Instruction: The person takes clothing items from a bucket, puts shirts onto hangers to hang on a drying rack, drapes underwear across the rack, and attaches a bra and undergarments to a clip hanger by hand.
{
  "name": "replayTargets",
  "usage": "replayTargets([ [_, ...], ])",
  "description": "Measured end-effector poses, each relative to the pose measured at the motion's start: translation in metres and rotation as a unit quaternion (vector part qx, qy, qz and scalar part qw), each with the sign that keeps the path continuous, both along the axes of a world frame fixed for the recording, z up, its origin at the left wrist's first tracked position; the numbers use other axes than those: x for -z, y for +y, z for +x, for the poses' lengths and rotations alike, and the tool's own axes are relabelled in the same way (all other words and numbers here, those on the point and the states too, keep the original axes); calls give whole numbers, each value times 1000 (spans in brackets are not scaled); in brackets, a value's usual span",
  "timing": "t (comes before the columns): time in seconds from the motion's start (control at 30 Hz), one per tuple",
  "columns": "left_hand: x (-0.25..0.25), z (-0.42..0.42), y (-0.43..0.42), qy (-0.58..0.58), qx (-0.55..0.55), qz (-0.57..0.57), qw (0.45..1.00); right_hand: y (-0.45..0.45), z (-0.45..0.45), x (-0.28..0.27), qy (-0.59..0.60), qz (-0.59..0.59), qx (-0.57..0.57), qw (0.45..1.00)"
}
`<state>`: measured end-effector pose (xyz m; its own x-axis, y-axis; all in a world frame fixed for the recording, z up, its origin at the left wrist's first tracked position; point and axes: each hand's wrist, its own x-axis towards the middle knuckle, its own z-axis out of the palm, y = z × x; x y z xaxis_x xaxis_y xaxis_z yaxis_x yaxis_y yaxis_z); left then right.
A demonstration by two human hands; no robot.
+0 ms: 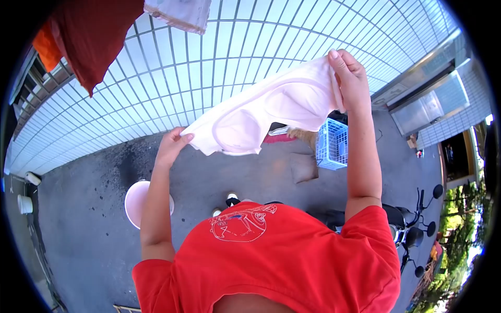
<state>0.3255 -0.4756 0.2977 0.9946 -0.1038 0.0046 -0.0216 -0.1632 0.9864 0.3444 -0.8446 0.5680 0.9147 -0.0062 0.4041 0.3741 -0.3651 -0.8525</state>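
A pale pink bra (237, 130) with two moulded cups is stretched out in the air in front of the tiled wall. My left hand (172, 147) pinches its lower left end between thumb and fingers. Higher up, my right hand (350, 78) grips the other end, with the thumb on top. The bra slants upward from left to right, its cups facing me. Below my left forearm stands a pink basin (136, 203), partly hidden by the arm.
A blue plastic basket (332, 145) is on the ground behind my right forearm. Dark red cloth (96, 39) and a pale cloth (180, 11) hang at the upper left. Scooters with mirrors (415, 237) stand at the right. White tiled wall (172, 78) runs across the back.
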Motion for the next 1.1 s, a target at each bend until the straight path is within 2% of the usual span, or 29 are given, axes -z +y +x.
replayTargets([
  [0.03, -2, 2, -6, -8, -27, -61, 998, -8, 3, 3, -14, 10, 29, 999],
  [0.07, -7, 5, -10, -17, -55, -119, 991, -17, 5, 5, -29, -30, 63, 997],
  [0.1, -12, 10, -11, -22, -50, -117, 992, -26, 5, 6, -34, -28, 67, 997],
  [0.17, -33, 14, -13, -12, -53, -141, 989, -37, 0, 7, -58, -109, 155, 980],
  [0.23, -58, 16, -21, 14, -65, -154, 986, -57, 1, 9, -44, -95, 170, 980],
  [0.3, -73, 24, -29, 12, -57, -287, 956, -76, 5, 15, -41, -57, 194, 978],
  [0.33, -86, 26, -31, 6, -50, -297, 953, -92, 9, 16, -24, -26, 168, 985],
  [0.5, -157, 21, -64, -51, -19, -311, 949, -140, 23, 11, -2, 234, 38, 972],
  [0.57, -175, 17, -85, -80, -11, -304, 949, -181, 42, 14, 4, 272, 3, 962],
  [0.63, -190, 16, -106, -101, 5, -316, 943, -193, 48, 8, -1, 310, 22, 950],
  [0.8, -216, 16, -159, -151, -9, -297, 943, -247, 68, -3, 6, 353, -25, 935],
  [1.1, -225, 20, -229, -189, -65, -285, 937, -305, 103, -11, 15, 413, -56, 909],
])
